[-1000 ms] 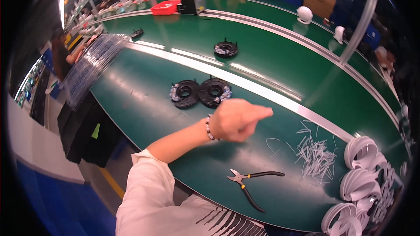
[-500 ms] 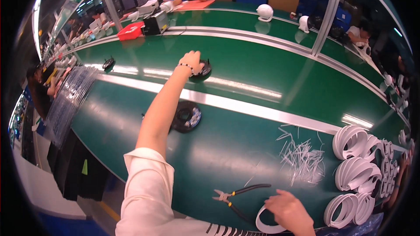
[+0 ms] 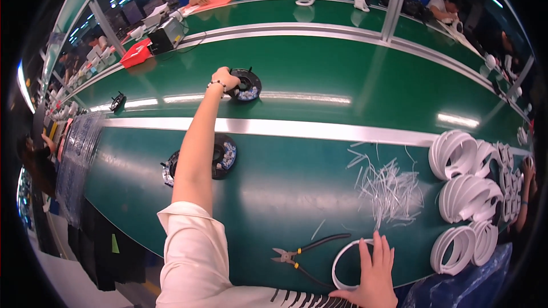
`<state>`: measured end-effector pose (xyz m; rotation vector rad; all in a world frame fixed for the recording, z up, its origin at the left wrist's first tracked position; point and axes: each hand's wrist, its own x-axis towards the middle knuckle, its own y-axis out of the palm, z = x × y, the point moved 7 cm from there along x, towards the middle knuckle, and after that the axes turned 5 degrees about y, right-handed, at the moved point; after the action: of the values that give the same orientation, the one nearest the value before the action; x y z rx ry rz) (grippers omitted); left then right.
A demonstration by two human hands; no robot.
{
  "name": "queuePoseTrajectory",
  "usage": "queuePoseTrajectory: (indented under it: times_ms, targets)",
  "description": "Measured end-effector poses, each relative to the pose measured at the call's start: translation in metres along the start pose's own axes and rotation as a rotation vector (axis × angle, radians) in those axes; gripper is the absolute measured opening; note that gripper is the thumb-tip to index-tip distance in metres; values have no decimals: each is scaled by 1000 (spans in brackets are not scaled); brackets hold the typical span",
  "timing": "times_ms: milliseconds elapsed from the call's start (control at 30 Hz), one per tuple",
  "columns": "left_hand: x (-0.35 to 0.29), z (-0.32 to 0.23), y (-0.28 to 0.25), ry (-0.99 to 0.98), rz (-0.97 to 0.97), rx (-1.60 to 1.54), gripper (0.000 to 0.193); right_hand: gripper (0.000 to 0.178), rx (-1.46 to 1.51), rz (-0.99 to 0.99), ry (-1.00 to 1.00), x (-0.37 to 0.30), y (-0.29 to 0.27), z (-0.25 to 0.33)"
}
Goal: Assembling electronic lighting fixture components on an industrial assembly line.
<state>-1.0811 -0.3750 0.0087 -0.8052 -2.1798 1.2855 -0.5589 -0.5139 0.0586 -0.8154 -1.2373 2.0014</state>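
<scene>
My left hand [image 3: 226, 78] reaches over the far green surface and is closed on the left edge of a black ring-shaped part [image 3: 251, 89] with small electronic bits on it. Under my outstretched left arm, two similar black parts [image 3: 227, 155] lie on the near table, one on each side of the forearm. At the lower right, my right hand [image 3: 374, 271] has its fingers stretched and spread at the right side of a white plastic ring [image 3: 335, 268], its thumb by the ring's lower edge. Yellow-and-black cutting pliers [image 3: 292, 255] lie just left of the ring, jaws apart.
A loose heap of thin clear strips [image 3: 391, 194] lies right of centre. White rings and curved shells [image 3: 459, 199] stand in rows at the right edge. A metal strip [image 3: 297, 130] divides the two surfaces. Another black part [image 3: 117, 101] sits far left. Co-workers sit beyond.
The view has shifted, bringing both near black parts into sight. More of the black part at my left hand now shows. My right hand's fingers have spread wider beside the white ring.
</scene>
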Motion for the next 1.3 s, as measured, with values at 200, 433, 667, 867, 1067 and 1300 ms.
queuePoseTrajectory:
  times_ms: [200, 433, 667, 867, 1067, 1300]
  targets:
    - [-56, -37, 9, 24, -55, -731, 32, 110, -15, 82, 84, -7, 28, -24]
    - [-222, -153, 18, 314, -58, -1604, 28, 107, 1276, -445, -317, 26, -27, -58]
    - [-320, -221, 47, 352, 431, -1835, 53, 100, 1477, -543, -242, 98, -34, -32]
    - [-324, -215, 51, 147, 1407, -1951, 64, 112, 1121, -469, -433, 99, -17, -30]
    - [-314, -205, 88, -242, 1322, -1958, 50, 119, 820, -412, -436, 94, -10, -20]
    - [-317, -206, 93, -296, 1288, -1987, 48, 119, 817, -368, -347, 93, -9, -20]
